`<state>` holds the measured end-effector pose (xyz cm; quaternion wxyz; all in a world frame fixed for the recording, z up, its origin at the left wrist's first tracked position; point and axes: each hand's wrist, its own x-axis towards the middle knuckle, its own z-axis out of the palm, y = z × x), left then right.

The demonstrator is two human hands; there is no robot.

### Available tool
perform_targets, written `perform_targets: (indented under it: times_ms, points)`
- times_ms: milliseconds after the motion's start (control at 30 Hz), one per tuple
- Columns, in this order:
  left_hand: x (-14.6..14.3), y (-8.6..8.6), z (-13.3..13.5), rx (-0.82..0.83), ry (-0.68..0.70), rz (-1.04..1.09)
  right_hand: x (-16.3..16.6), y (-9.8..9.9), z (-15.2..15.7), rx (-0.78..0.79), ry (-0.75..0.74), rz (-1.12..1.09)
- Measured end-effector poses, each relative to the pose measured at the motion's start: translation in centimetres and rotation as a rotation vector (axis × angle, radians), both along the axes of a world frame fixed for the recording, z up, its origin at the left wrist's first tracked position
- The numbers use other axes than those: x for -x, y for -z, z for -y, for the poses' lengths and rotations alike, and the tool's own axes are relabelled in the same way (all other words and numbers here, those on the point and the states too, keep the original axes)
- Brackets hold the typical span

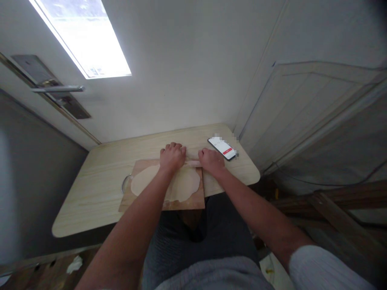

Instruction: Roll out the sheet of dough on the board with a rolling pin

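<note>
A thin, wide sheet of pale dough (186,184) lies flat on a wooden cutting board (196,202), which has a metal ring handle at its left end. Across the far edge of the dough is a light wooden rolling pin (192,163), mostly covered by my hands. My left hand (173,156) is closed over its left part, fingers curled forward. Gripping the right end, my right hand (211,161) is closed in a fist beyond the board's right edge. My left forearm hides part of the dough and board.
The board rests on a pale wood-grain table (90,181) with rounded corners. A phone (222,148) with a lit screen lies at the back right, close to my right hand. Behind the table stands a white door (181,80) with a metal handle (59,89) and a bright window.
</note>
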<state>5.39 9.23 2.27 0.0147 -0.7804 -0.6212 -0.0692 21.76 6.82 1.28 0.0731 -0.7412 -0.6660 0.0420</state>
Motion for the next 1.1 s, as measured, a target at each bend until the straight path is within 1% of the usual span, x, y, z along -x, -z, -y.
perform_targets:
  times_ms: [167, 367, 667, 833, 967, 1100]
  points:
    - [0.1, -0.1, 1.4, -0.004, 0.004, -0.003, 0.5, 0.0, 1.6, -0.005, 0.003, -0.005]
    - [0.4, 0.9, 2.8, -0.07, -0.011, 0.047, 0.9, 0.5, 3.6, -0.024, 0.002, 0.0]
    - [0.6, 1.4, 6.4, -0.107, -0.053, 0.054, 0.9, 1.5, 7.2, -0.168, -0.068, -0.007]
    - [1.1, 1.9, 8.6, -0.117, -0.009, 0.066, 0.7, 2.6, 9.4, -0.243, -0.126, -0.047]
    - [1.6, 2.4, 10.4, -0.123, 0.022, 0.103, 0.5, 3.6, 11.1, -0.345, -0.192, -0.085]
    - [2.0, 2.8, 12.3, -0.15, 0.028, 0.147, 0.3, 4.3, 12.8, -0.412, -0.245, -0.097]
